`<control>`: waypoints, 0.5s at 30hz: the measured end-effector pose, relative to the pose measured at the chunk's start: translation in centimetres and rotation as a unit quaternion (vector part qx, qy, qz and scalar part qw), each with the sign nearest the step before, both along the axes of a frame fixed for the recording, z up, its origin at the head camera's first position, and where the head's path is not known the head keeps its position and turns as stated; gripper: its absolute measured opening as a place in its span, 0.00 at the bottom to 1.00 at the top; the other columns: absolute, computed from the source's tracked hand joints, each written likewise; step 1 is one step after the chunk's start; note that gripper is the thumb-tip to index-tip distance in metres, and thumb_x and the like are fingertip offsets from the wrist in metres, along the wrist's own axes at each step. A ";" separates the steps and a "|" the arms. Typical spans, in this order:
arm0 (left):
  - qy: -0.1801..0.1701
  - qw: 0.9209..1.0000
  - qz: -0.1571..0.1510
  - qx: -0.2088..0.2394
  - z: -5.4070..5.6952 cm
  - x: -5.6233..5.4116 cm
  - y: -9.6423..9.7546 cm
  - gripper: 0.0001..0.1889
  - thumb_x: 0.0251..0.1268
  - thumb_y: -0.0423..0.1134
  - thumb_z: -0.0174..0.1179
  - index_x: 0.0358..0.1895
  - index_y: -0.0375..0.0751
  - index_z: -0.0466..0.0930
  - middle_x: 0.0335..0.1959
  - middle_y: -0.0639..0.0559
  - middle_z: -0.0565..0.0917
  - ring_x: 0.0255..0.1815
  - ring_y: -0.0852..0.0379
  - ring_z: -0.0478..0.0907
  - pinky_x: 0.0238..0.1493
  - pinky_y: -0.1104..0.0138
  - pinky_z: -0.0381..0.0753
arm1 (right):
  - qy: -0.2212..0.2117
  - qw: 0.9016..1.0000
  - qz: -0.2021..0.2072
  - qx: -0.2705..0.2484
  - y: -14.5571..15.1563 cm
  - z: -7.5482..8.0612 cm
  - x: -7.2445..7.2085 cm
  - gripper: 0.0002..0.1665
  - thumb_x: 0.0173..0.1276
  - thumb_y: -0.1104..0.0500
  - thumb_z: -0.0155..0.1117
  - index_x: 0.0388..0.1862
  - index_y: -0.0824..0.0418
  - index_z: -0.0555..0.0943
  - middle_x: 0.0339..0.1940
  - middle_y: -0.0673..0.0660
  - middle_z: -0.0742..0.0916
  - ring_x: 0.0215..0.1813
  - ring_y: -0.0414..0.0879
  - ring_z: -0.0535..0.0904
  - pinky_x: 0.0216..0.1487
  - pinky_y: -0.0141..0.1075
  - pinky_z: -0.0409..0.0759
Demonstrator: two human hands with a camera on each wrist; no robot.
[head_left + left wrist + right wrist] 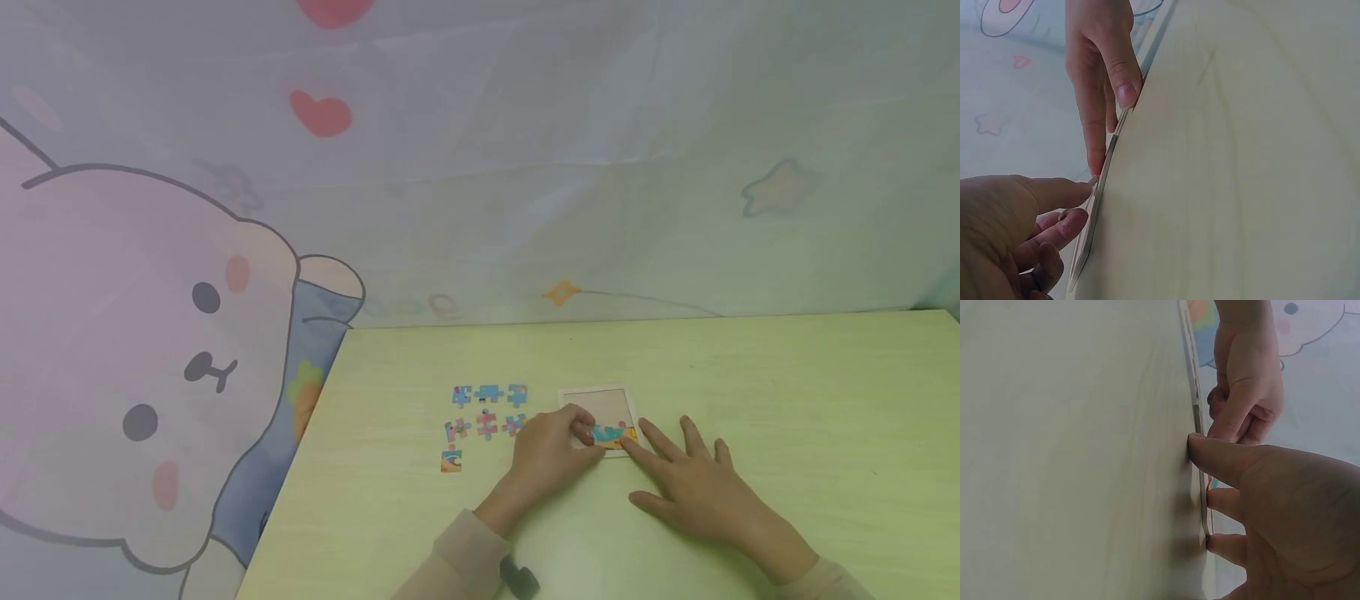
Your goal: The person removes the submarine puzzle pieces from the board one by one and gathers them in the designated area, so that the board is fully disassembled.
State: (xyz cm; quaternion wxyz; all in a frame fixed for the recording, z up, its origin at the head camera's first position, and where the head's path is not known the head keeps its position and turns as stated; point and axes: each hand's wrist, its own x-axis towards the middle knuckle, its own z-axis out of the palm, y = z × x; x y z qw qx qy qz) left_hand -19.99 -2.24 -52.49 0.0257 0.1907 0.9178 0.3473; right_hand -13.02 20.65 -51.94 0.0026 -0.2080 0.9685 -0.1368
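Observation:
A small puzzle tray (613, 407) with a pale rim lies on the table, several joined teal and orange pieces along its near side. Over the tray's near left part, my left hand (551, 450) pinches a teal puzzle piece (600, 433) between thumb and fingers; the fingers hide part of it. In the left wrist view an edge of that piece stands slightly tilted at the thumb tip. My right hand (697, 492) has its fingers spread, the index fingertip touching the pieces near the tray's lower right corner. Its other fingers rest by the tray's right side.
Left of the tray lie several loose puzzle pieces (487, 425) in rough rows, with a single orange and blue piece (452, 461) nearest me. The light green table (787, 392) ends at a cloth backdrop (480, 208) printed with a bear and hearts.

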 end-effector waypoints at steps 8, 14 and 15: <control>-0.004 1.000 0.022 -0.009 0.6 0.8 -1.9 0.16 0.60 0.48 0.74 0.50 0.51 0.86 0.32 0.72 0.86 0.40 0.65 0.82 0.43 0.66 0.77 | 0.004 1.000 0.003 0.003 0.0 -0.1 0.0 0.40 0.73 0.35 0.64 0.79 0.48 0.71 0.80 0.61 0.70 0.74 0.84 0.57 0.55 0.84 0.60; 0.002 0.999 0.044 -0.003 1.0 1.6 -4.9 0.16 0.59 0.47 0.74 0.50 0.51 0.86 0.32 0.72 0.85 0.37 0.66 0.81 0.36 0.69 0.74 | -0.002 1.000 0.003 0.002 0.1 -0.3 -0.1 0.41 0.73 0.35 0.64 0.80 0.48 0.70 0.80 0.62 0.69 0.73 0.85 0.56 0.56 0.84 0.58; 0.003 0.999 0.048 -0.001 1.1 1.8 -5.4 0.16 0.60 0.47 0.74 0.49 0.51 0.86 0.31 0.72 0.85 0.36 0.65 0.81 0.34 0.69 0.74 | -0.004 1.000 0.003 0.001 0.1 -0.3 -0.1 0.41 0.73 0.35 0.63 0.80 0.48 0.70 0.80 0.61 0.69 0.74 0.85 0.56 0.56 0.84 0.58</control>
